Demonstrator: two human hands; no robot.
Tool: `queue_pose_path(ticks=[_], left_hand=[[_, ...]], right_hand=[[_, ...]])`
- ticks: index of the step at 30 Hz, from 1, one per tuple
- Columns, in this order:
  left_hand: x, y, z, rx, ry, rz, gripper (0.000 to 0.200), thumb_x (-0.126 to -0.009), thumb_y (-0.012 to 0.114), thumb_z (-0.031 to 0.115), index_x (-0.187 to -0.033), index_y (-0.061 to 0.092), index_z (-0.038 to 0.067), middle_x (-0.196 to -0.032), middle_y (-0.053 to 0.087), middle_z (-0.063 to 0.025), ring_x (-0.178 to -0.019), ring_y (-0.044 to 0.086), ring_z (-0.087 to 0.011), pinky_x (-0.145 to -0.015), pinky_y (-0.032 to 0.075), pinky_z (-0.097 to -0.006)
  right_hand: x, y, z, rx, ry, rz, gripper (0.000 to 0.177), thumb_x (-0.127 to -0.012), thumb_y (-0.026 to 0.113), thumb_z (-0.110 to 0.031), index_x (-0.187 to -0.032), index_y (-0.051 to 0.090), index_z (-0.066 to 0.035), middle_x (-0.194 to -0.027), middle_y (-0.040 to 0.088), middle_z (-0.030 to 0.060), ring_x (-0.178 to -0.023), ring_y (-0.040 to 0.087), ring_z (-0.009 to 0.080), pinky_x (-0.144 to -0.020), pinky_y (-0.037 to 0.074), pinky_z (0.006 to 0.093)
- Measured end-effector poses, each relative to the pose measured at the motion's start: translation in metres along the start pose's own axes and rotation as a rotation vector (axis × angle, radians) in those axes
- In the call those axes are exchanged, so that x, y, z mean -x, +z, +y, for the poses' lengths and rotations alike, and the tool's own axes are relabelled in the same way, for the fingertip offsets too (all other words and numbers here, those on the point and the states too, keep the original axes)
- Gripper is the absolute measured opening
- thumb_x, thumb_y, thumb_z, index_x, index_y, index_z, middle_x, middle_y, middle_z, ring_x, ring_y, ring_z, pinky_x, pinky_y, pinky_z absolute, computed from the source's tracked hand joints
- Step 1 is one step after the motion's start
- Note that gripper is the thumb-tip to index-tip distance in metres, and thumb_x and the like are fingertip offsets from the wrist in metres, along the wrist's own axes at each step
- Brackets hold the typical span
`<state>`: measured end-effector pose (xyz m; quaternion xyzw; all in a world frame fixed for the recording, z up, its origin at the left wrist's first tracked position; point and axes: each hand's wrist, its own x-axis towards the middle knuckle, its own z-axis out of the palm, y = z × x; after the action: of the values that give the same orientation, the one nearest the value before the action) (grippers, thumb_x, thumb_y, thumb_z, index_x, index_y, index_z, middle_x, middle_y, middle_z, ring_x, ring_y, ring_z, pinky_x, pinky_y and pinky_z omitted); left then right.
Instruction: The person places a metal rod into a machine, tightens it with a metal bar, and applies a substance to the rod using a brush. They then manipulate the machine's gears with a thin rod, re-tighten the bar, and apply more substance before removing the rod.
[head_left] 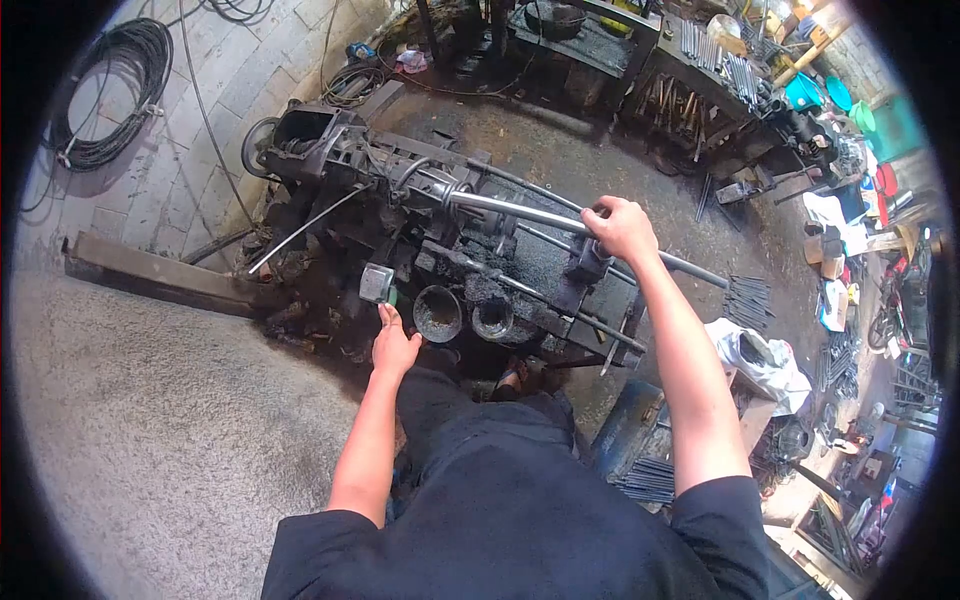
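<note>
A long lathe-like machine (330,150) with dark, oily parts runs diagonally across the middle. A shiny metal rod (520,209) extends from its chuck toward the right. Around that rod, near the tool block (590,262), my right hand (625,232) is closed. On the left, the fingers of my left hand (396,350) touch the lower edge of a small box-like switch or handle (376,283); its exact kind is unclear. Two round bowls (438,313) sit beside my left hand, at the machine's near side. Dark metal shavings (525,265) cover the machine bed.
A coiled black cable (110,95) hangs on the left wall. A metal beam (160,275) lies along the low wall. Bundled rods (748,300) and a white cloth (765,370) are at the right. A workbench (660,50) with rods stands at the back.
</note>
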<state>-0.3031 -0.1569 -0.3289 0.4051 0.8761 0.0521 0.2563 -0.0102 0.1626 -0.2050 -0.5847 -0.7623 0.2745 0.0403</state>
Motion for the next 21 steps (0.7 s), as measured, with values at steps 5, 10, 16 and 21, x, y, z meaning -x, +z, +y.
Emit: queue_pose_path(ticks=[5, 10, 16, 21], left_hand=[[-0.0024, 0.0011, -0.0012, 0.001, 0.013, 0.010, 0.094, -0.082, 0.070, 0.027, -0.150, 0.016, -0.008, -0.158, 0.016, -0.0266, -0.117, 0.057, -0.0423, -0.097, 0.049, -0.0453], [-0.0034, 0.0027, -0.0029, -0.013, 0.034, 0.024, 0.094, -0.081, 0.070, 0.027, -0.150, 0.015, -0.007, -0.158, 0.015, -0.0263, -0.116, 0.057, -0.0427, -0.097, 0.049, -0.0454], [-0.0040, -0.0006, -0.0017, -0.027, 0.017, -0.005, 0.096, -0.081, 0.071, 0.027, -0.150, 0.015, -0.008, -0.158, 0.015, -0.0258, -0.116, 0.058, -0.0424, -0.097, 0.049, -0.0451], [-0.0053, -0.0016, -0.0048, -0.014, 0.033, -0.018, 0.096, -0.081, 0.071, 0.028, -0.150, 0.015, -0.009, -0.158, 0.015, -0.0260, -0.122, 0.055, -0.0405, -0.100, 0.048, -0.0433]], right_hand=[[0.0031, -0.0051, -0.0058, 0.032, 0.033, -0.019, 0.046, -0.077, 0.062, -0.045, -0.106, 0.074, -0.011, -0.105, 0.071, 0.0195, -0.103, 0.067, 0.0342, -0.092, 0.052, 0.0430], [0.0012, -0.0044, -0.0036, 0.010, 0.032, -0.025, 0.045, -0.077, 0.062, -0.045, -0.104, 0.074, -0.011, -0.103, 0.071, 0.0191, -0.102, 0.067, 0.0346, -0.090, 0.053, 0.0433], [0.0044, -0.0049, -0.0025, 0.025, 0.054, 0.004, 0.045, -0.077, 0.062, -0.045, -0.104, 0.074, -0.011, -0.103, 0.071, 0.0184, -0.102, 0.067, 0.0349, -0.090, 0.053, 0.0437], [0.0037, -0.0016, -0.0008, 0.050, 0.031, 0.042, 0.044, -0.078, 0.062, -0.044, -0.105, 0.073, -0.012, -0.104, 0.071, 0.0183, -0.101, 0.067, 0.0353, -0.089, 0.053, 0.0444]])
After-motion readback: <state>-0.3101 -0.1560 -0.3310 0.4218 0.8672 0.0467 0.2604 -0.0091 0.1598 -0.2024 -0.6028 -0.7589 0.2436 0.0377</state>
